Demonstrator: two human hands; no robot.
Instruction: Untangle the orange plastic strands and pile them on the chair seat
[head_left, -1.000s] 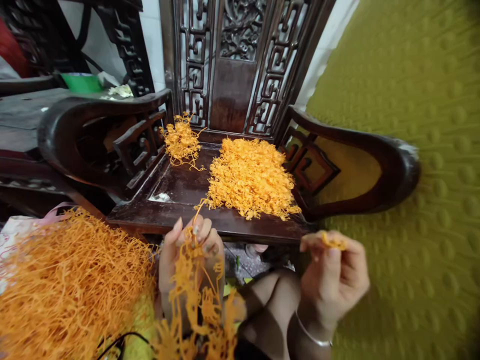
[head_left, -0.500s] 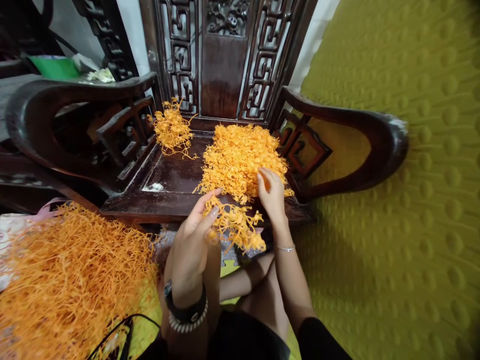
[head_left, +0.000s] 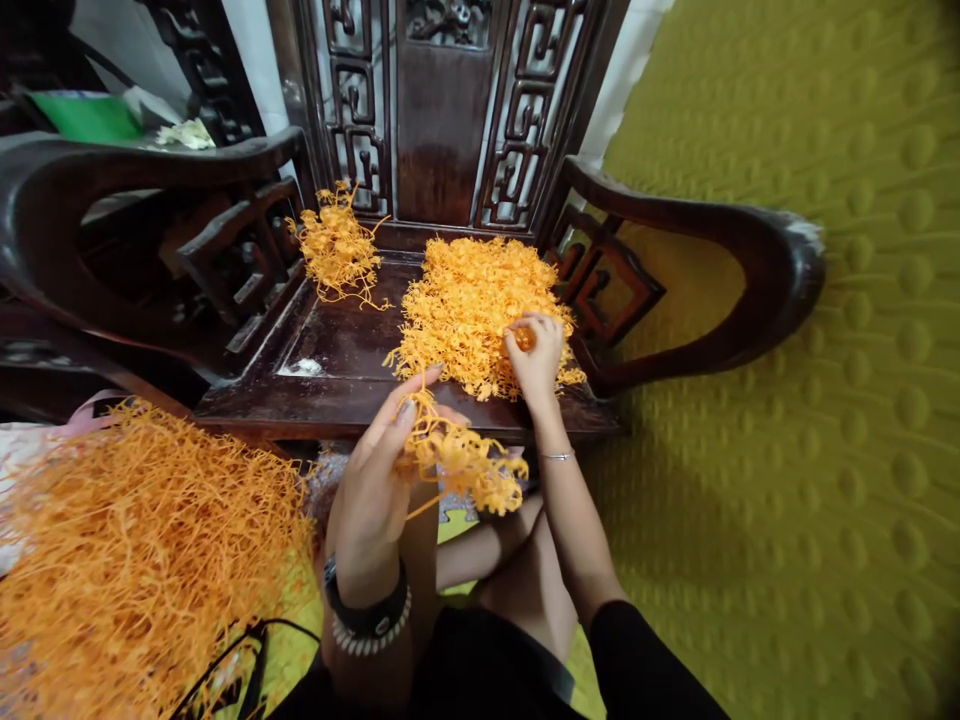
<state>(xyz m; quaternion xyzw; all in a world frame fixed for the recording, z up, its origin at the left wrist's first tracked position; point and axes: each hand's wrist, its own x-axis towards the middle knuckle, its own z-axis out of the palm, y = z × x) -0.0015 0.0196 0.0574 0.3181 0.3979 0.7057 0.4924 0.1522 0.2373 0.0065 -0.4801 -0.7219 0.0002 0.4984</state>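
Between the thumb and fingers of my left hand (head_left: 382, 465) is a bunch of orange curly strands (head_left: 476, 465), which hangs out to the right in front of the seat edge. My right hand (head_left: 538, 360) is at the front right of a thick orange pile (head_left: 480, 300) of similar curled pieces on the wooden chair seat. Its thumb and fingers curl round a small, shiny orange round thing (head_left: 523, 339), whose kind I cannot make out. A smaller orange clump (head_left: 339, 245) lies at the seat's back left.
Dark carved armrests flank the seat (head_left: 337, 345); the right armrest (head_left: 780, 270) stands by a yellow bumpy padded surface (head_left: 787, 520). A large heap of loose orange strands (head_left: 150, 550) lies at lower left, near a black cable (head_left: 259, 640). A green container (head_left: 86, 115) sits at upper left.
My right hand has shifted slightly left over the pile, and the shiny orange round thing shows more clearly in it. My left hand still holds its bunch, now turned slightly.
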